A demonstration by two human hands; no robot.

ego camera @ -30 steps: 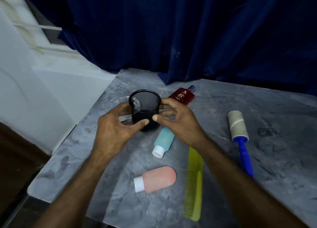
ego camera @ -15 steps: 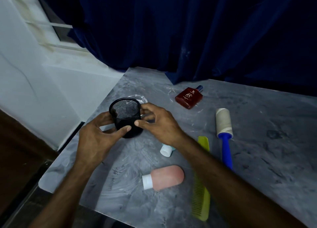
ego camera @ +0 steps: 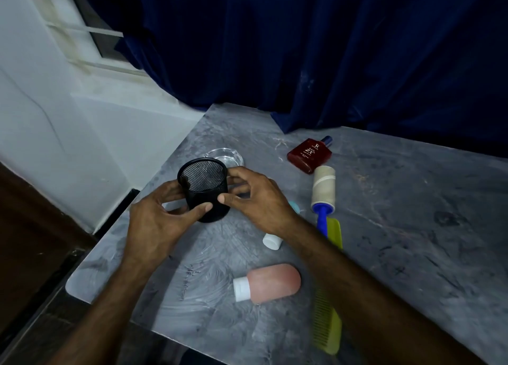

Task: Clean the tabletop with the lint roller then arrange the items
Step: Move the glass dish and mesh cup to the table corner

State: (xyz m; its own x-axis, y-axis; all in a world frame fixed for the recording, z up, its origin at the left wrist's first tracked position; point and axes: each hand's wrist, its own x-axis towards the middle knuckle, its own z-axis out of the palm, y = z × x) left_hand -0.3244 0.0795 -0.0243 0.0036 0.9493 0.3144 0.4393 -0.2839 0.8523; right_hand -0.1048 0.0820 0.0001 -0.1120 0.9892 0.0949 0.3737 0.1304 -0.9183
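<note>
A black mesh cup is tilted between both hands near the table's left edge. My left hand grips its left side and lower wall; my right hand pinches its right side. The lint roller with a blue handle lies to the right on the grey marble tabletop. A pink bottle with a white cap lies in front. A yellow-green comb lies under my right forearm. A teal bottle is mostly hidden behind my right wrist; its white cap shows.
A clear glass dish sits just behind the cup. A dark red perfume bottle lies at the back beside the roller. A dark blue curtain hangs behind the table. A white wall and the table's left edge lie close to the cup.
The cup has moved left, away from the perfume bottle, and has tilted with its mouth toward the back. Both hands stayed on it. The view shifted, so the other items appear farther right.
</note>
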